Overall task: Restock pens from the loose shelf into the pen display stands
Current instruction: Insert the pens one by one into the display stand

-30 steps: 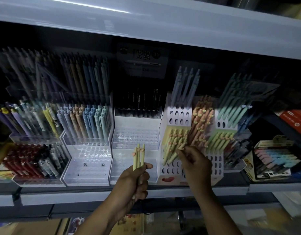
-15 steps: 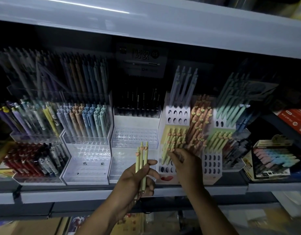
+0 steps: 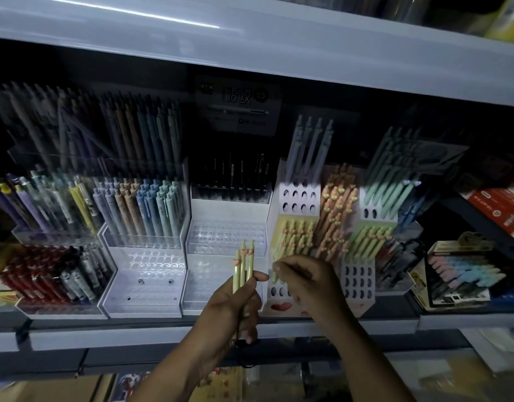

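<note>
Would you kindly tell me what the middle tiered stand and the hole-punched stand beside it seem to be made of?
Tiered stand: apparently glossy plastic, clear over white; its dimpled tiers are see-through and catch light. Hole-punched stand: probably matte printed card, given flat folded panels, oval cut-outs and a heart print; thin plastic is possible.

A stationery shop, shown by tiered pen display stands (image 3: 296, 198) packed on a retail shelf (image 3: 279, 50), boxed packs (image 3: 458, 274) stacked beside the stands
</note>
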Tool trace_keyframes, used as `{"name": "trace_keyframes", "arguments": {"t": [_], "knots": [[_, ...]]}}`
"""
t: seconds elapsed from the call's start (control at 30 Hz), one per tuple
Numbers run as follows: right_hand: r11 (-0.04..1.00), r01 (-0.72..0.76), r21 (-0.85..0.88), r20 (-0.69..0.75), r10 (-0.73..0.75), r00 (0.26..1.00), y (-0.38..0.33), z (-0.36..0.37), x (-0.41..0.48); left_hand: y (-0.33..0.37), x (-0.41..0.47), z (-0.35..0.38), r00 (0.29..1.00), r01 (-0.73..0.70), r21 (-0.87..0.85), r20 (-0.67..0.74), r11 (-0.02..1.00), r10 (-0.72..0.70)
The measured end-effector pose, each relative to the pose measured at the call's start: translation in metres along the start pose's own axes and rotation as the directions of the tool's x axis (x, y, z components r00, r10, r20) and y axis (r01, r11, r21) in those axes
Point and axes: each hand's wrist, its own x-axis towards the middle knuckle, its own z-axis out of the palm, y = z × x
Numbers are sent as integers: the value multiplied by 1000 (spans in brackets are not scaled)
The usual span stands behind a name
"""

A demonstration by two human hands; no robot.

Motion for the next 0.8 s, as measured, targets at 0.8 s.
{"name": "trace_keyframes", "arguments": {"t": [0.8], "knots": [[945,95,314,-342,19,939,16,-22,5,-4,-2,-11,990,67,139,-135,988,-48]]}}
